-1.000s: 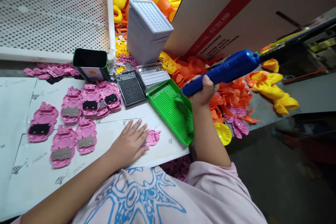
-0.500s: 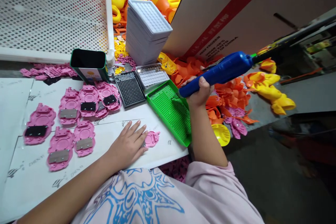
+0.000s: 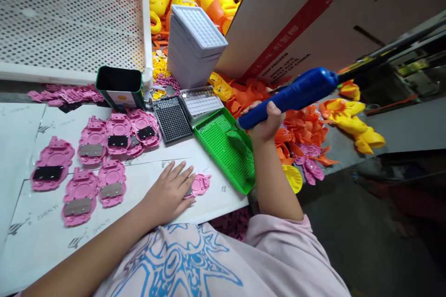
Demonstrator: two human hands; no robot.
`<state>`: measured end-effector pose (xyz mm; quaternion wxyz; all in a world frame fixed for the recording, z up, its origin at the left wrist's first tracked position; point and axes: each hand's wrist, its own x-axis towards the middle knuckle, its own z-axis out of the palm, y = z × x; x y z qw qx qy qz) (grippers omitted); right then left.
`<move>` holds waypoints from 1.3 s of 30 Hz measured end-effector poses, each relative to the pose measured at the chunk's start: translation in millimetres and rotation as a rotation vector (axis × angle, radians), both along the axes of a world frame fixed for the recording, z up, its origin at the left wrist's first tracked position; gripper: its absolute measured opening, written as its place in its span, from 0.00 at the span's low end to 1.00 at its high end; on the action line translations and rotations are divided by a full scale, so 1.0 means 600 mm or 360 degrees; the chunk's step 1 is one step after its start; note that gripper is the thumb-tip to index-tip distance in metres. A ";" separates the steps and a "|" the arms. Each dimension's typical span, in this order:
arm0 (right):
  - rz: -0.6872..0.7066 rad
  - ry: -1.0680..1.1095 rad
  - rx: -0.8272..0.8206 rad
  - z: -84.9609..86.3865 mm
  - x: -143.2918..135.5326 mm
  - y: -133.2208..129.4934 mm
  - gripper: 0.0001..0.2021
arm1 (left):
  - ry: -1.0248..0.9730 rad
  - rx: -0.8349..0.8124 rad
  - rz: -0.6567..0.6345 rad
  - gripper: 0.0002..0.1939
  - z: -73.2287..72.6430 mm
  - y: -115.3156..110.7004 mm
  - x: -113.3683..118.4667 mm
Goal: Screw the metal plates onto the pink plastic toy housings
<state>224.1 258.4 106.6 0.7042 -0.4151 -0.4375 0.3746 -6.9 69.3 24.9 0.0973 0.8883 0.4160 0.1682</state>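
Note:
My left hand (image 3: 172, 190) lies flat on the white table sheet, fingers stretched out, over the left end of a pink plastic housing (image 3: 201, 184). Part of that housing is hidden beneath the fingers. Wrapped round a blue electric screwdriver (image 3: 296, 95) is my right hand (image 3: 266, 123), raised over the green perforated tray (image 3: 223, 148). The screwdriver's tip points down and left at the tray, where small screws (image 3: 212, 123) cluster at the far end. Whether the tip touches anything I cannot tell. Several pink housings with black or grey plates (image 3: 77, 206) lie to the left.
Behind the green tray stand a black perforated tray (image 3: 172, 118), a white tray of round metal pieces (image 3: 202, 102) and a tall white tray stack (image 3: 195, 46). A dark green tin (image 3: 120, 88) is left of them. Orange parts (image 3: 299, 125) and a cardboard box (image 3: 278, 32) flank the right.
Both hands hold nearly the same positions; the blue screwdriver stays in my right hand over the green tray. The view has shifted slightly.

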 end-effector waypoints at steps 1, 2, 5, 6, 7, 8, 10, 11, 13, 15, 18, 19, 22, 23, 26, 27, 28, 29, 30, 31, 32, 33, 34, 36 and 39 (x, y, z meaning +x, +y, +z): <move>-0.0001 0.0003 -0.0001 0.008 0.003 -0.004 0.16 | 0.0004 -0.0006 0.0000 0.25 0.000 0.000 0.000; 0.0005 0.0004 -0.0002 0.018 0.005 -0.011 0.16 | 0.0001 -0.0011 0.0003 0.26 0.000 -0.001 0.000; 0.0086 -0.0003 -0.0010 0.048 0.003 -0.045 0.18 | -0.0024 -0.0033 0.0012 0.26 0.001 -0.001 0.001; 0.0138 -0.0003 -0.0021 0.056 0.000 -0.061 0.19 | -0.0033 -0.0041 0.0015 0.26 0.002 -0.001 0.001; 0.0202 0.0003 -0.0033 0.062 -0.005 -0.078 0.18 | -0.0040 -0.0050 0.0017 0.25 0.002 -0.001 0.002; 0.0276 0.0016 -0.0062 0.065 -0.010 -0.097 0.18 | -0.0046 -0.0058 0.0018 0.25 0.003 -0.001 0.002; 0.0447 0.0059 -0.0128 0.064 -0.021 -0.133 0.18 | -0.0049 -0.0071 0.0015 0.24 0.003 -0.001 0.003; 0.0536 0.0080 -0.0159 0.059 -0.025 -0.149 0.18 | -0.0050 -0.0073 0.0017 0.24 0.003 -0.002 0.004; 0.0698 0.0116 -0.0200 0.046 -0.033 -0.177 0.19 | -0.0044 -0.0066 0.0023 0.24 0.002 -0.002 0.005; 0.0789 0.0147 -0.0218 0.031 -0.039 -0.196 0.19 | -0.0028 -0.0054 0.0040 0.26 0.001 -0.003 0.007; 0.0794 0.0178 -0.0228 0.015 -0.045 -0.211 0.17 | 0.0015 -0.0034 0.0067 0.26 -0.001 -0.005 0.010; 0.0783 0.0182 -0.0229 0.012 -0.046 -0.214 0.17 | 0.0034 -0.0028 0.0076 0.26 -0.001 -0.005 0.010; 0.0764 0.0179 -0.0224 0.008 -0.048 -0.219 0.19 | 0.0076 -0.0011 0.0091 0.25 -0.002 -0.005 0.012; 0.0758 0.0168 -0.0232 0.007 -0.048 -0.220 0.20 | 0.0081 -0.0006 0.0092 0.25 -0.002 -0.005 0.013; 0.0721 0.0113 -0.0287 0.004 -0.046 -0.223 0.21 | 0.0083 -0.0001 0.0101 0.24 -0.003 -0.005 0.014; 0.0711 0.0096 -0.0307 0.002 -0.045 -0.224 0.21 | 0.0086 -0.0004 0.0105 0.24 -0.004 -0.005 0.015; 0.0703 0.0087 -0.0320 0.001 -0.045 -0.224 0.22 | 0.0089 -0.0004 0.0106 0.24 -0.004 -0.005 0.015; 0.0700 0.0083 -0.0326 -0.001 -0.044 -0.225 0.22 | 0.0091 0.0000 0.0105 0.25 -0.004 -0.005 0.015; 0.0701 0.0084 -0.0324 -0.003 -0.043 -0.225 0.22 | 0.0092 0.0006 0.0104 0.24 -0.004 -0.006 0.014; 0.0703 0.0093 -0.0317 -0.004 -0.043 -0.225 0.22 | 0.0093 0.0013 0.0103 0.24 -0.004 -0.006 0.014; 0.0704 0.0105 -0.0308 -0.006 -0.042 -0.225 0.21 | 0.0094 0.0016 0.0104 0.24 -0.005 -0.006 0.014; 0.0705 0.0114 -0.0303 -0.007 -0.042 -0.224 0.21 | 0.0095 0.0016 0.0105 0.24 -0.005 -0.006 0.014; 0.0701 0.0118 -0.0300 -0.008 -0.042 -0.224 0.20 | 0.0097 0.0013 0.0106 0.24 -0.005 -0.006 0.014; 0.0691 0.0108 -0.0290 -0.010 -0.042 -0.225 0.20 | 0.0104 0.0005 0.0107 0.24 -0.006 -0.007 0.014; 0.0713 0.0064 -0.0206 -0.011 -0.046 -0.232 0.21 | 0.0114 0.0040 0.0116 0.24 -0.008 -0.008 0.017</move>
